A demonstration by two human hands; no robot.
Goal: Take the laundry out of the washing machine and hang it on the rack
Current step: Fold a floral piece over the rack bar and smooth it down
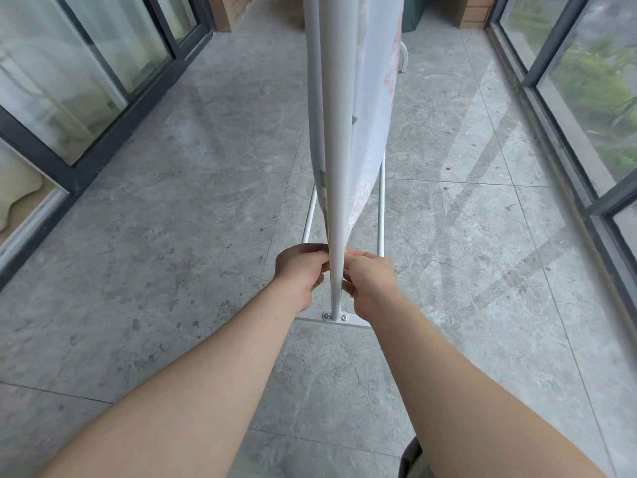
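Note:
A white metal drying rack [335, 139] stands on the grey tiled floor, its near upright pole straight ahead of me. A pale sheet with a pink and green flower print [370, 108] hangs over the rack and reaches almost to the floor. My left hand [300, 274] and my right hand [369, 283] are low down on either side of the pole. The fingers of both pinch the sheet's bottom edge just behind the pole. The washing machine is out of view.
Sliding glass doors with dark frames [79, 108] run along the left. Tall windows [586, 98] line the right side. The rack's foot plate [333, 318] and base rails [380, 208] lie on the floor. Cardboard boxes [477, 10] stand at the far end.

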